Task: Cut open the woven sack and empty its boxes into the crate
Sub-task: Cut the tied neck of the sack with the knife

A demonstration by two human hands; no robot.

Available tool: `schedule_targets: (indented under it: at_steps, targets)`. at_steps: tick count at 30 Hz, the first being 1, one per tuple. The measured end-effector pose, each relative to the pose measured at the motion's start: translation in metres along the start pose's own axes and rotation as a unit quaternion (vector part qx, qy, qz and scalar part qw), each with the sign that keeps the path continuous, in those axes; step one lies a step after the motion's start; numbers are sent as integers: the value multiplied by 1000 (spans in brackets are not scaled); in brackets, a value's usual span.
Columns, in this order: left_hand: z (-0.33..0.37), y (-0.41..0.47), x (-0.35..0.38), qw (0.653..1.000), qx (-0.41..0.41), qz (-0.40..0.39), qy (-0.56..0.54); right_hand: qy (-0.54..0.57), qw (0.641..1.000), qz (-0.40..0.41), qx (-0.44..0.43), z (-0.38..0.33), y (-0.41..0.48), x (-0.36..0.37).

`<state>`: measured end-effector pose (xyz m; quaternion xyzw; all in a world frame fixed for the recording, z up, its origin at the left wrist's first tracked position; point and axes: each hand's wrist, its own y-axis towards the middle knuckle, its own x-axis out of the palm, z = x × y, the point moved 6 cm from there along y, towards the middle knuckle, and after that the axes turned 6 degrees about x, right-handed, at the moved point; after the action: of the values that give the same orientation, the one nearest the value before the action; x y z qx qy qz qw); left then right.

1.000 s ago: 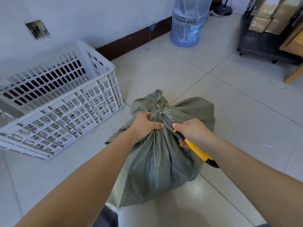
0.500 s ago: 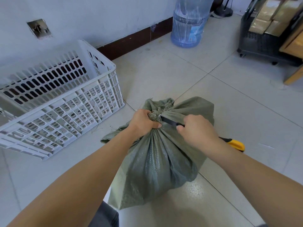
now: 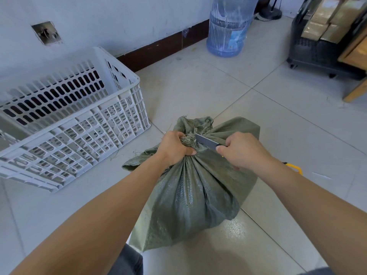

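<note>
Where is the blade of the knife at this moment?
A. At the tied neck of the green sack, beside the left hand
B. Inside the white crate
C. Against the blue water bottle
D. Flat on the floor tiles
A: the right hand holds the knife with its blade at the bunched neck of the sack, right beside the left hand that grips that neck.

sack (image 3: 190,195): grey-green, fine woven texture | crate (image 3: 79,135): white, slotted grid | knife (image 3: 206,142): grey blade, yellow handle | water jug (image 3: 228,32): translucent blue | floor (image 3: 198,82): pale grey tiles | skirting (image 3: 158,50): dark brown | wall (image 3: 119,20): bluish white | cart (image 3: 309,50): black | cardboard boxes (image 3: 325,22): tan
</note>
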<state>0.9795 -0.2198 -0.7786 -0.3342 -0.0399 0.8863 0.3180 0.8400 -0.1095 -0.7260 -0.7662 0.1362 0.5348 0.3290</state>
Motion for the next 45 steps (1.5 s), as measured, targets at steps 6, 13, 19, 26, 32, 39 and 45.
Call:
schedule_targets:
  at_steps: [6, 13, 19, 26, 32, 39, 45]
  targets:
    - [1, -2, -2, 1000, -7, 4, 0, 13, 999, -31, 6, 7, 0, 5]
    - [2, -5, -2, 1000, -3, 0, 8, 31, 997, -73, 21, 9, 2, 9]
    - [1, -4, -2, 1000, -8, -1, 10, 14, 998, -53, 8, 7, 3, 8]
    - [0, -4, -3, 1000, -11, -1, 10, -2, 999, -49, 10, 5, 2, 9]
    - [-1, -4, -2, 1000, -12, -2, 11, 9, 998, -57, 19, 4, 2, 11]
    - [-2, -4, -2, 1000, -12, -1, 8, 31, 997, -62, 28, 5, 2, 12]
    - [-2, -2, -3, 1000, -3, -2, 17, 25, 998, -60, 26, 3, 3, 11]
